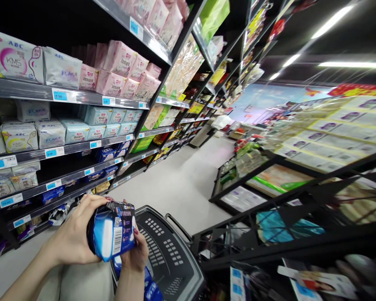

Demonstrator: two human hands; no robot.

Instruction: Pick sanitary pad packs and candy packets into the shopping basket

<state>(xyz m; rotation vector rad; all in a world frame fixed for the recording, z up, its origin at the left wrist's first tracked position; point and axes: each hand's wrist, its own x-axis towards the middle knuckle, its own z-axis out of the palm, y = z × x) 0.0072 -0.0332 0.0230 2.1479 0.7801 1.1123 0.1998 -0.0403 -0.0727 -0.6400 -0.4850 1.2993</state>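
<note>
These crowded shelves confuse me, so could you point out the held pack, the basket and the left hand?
Held pack (117, 239): head view, on its barcode.
Basket (166, 268): head view, on its slotted surface.
Left hand (75, 236): head view, on its back.

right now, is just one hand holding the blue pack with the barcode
No, the left hand and right hand both grip the blue pack.

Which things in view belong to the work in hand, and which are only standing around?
Work in hand:
left hand
right hand
blue package between them
probably the dark cart below

Just around:
pink packs
light-blue packs
price labels
shelves
</note>
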